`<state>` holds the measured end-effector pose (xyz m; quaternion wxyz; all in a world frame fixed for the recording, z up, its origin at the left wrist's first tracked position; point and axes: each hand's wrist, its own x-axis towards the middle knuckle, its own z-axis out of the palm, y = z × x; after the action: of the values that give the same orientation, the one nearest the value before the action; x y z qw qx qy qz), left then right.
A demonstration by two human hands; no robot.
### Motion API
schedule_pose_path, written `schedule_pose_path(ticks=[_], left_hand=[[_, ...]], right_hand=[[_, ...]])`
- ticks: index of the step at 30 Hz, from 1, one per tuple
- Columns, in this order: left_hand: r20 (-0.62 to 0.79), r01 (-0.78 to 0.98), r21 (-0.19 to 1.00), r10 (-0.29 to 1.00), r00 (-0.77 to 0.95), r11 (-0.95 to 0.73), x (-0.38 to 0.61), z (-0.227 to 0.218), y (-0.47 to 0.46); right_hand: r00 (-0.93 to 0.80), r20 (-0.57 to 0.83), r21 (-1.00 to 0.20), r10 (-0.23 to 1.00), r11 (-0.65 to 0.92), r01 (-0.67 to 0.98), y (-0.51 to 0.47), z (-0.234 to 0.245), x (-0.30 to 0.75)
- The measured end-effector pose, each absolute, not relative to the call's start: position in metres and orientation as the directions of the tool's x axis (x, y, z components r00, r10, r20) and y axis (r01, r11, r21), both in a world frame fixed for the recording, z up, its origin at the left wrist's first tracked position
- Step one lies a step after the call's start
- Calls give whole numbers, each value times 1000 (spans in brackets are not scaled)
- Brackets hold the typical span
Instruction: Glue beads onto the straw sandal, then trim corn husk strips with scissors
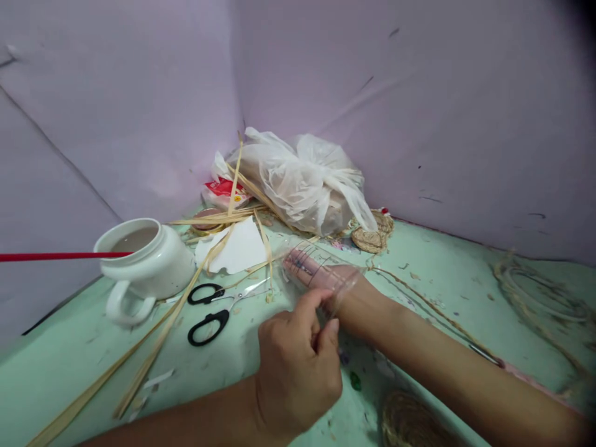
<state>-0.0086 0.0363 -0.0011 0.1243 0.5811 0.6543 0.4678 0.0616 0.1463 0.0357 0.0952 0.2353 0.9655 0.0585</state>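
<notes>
My right hand (310, 267) is inside a clear plastic bag (350, 280) with thin dark lines printed on it. Through the film its fingers look stretched out; whether the fingertips touch anything cannot be made out. At the bag's mouth, by my right wrist, my left hand (298, 366) pinches the edge between thumb and forefinger. Scissors (209, 329) with black handles lie partly open to the left of both hands. Beyond them is a torn piece of white paper (237, 248) with straw strips (161, 335) across and beside it.
At left a white pot (172, 267) has a red stick (60, 256) across its mouth. A tied white plastic bag (302, 186) stands in the back corner, near a red packet (221, 188). Coiled braided cord (521, 298) lies right; a round woven piece (410, 422) is in front.
</notes>
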Motion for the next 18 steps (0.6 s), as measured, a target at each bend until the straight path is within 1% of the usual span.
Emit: schedule_pose_path(ticks=[3,6,11,16,18], left_hand=[[332,601,794,894,-300,-93,-9,-3,37],[298,561,823,907,-297,-86,-9,-3,37],[238,514,856,927,-289,-59,-7,-8,37],[214,457,888,922,-324,-45,-8,-12,36],[197,404,914,916,-348,-43,-8,-12,36]], right_hand=[[-909,-68,162,412,903,397,144,35,73],[-917,-36,153,397,909,388,140,38,91],[-884,-101,74,457,889,452,132,49,118],[-867,1,61,498,866,497,123,57,143],[-850,49,81,525,846,527,121,60,156]])
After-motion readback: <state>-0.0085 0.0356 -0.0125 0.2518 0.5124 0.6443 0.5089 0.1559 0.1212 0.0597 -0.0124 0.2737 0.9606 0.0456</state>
